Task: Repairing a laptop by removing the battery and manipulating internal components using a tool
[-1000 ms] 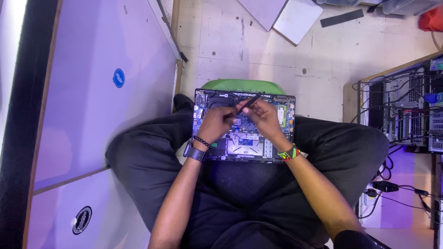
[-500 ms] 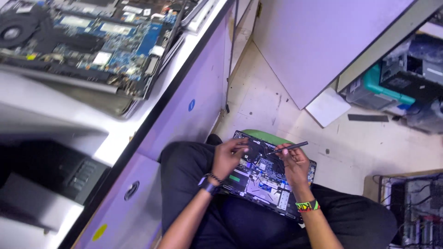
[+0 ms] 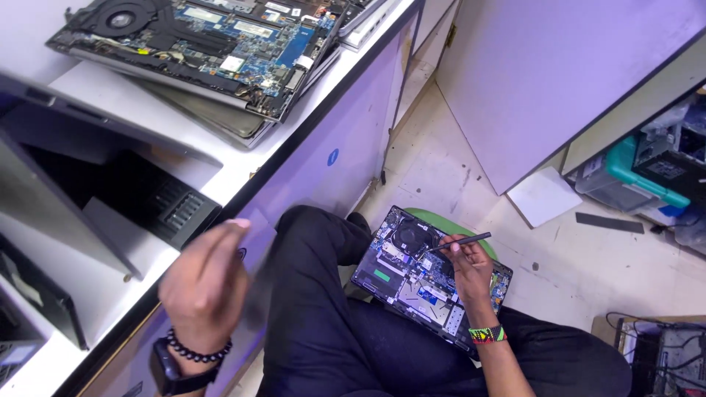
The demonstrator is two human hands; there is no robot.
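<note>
Your right hand (image 3: 471, 270) pinches a thin dark screwdriver (image 3: 460, 242) between its fingertips, low and right of centre, resting on the opened laptop (image 3: 412, 283) lying bottom-up across your lap. Your left hand (image 3: 206, 283) is raised and blurred at lower left, fingers loosely curled around nothing, beside the white counter (image 3: 220, 165). A second stripped laptop (image 3: 213, 51) sits at upper left.
</note>
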